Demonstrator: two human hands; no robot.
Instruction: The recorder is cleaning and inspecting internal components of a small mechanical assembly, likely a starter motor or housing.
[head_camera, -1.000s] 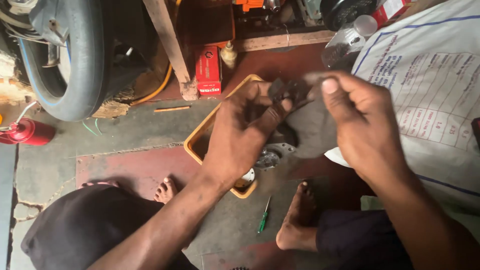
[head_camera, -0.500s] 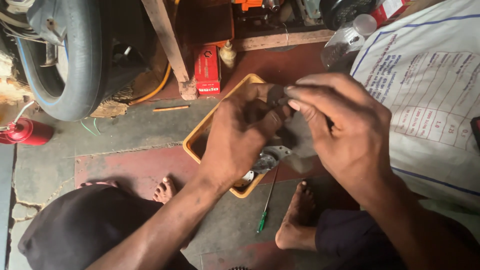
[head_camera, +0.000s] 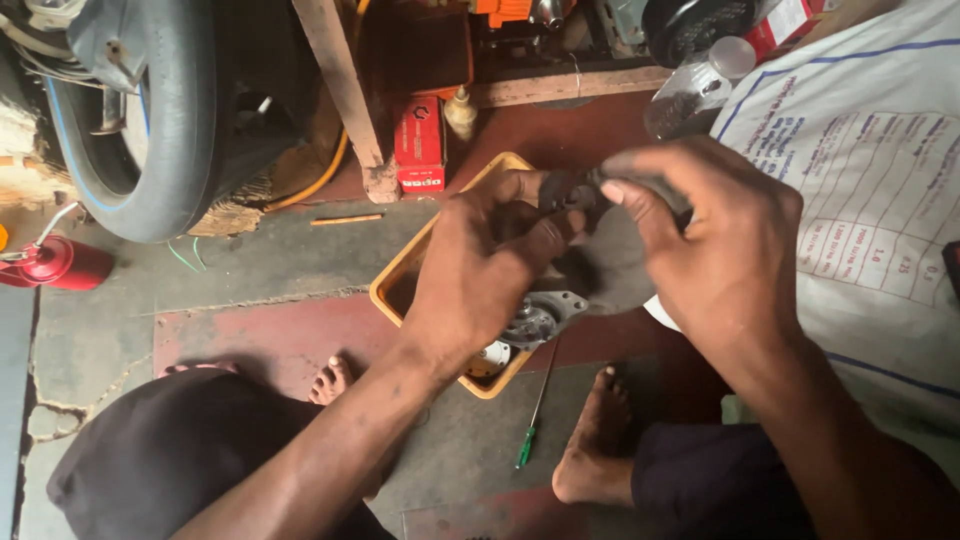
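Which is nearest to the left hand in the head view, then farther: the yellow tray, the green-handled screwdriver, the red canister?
From the left hand:
1. Yellow tray, directly under the hand.
2. Green-handled screwdriver, on the floor below the tray, between the feet.
3. Red canister, far off at the left edge, by the tyre.

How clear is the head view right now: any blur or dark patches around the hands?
Head view: the small dark part pinched between left hand and right hand is shadowed and slightly motion-blurred; the yellow plastic tray and green-handled screwdriver stay sharp.
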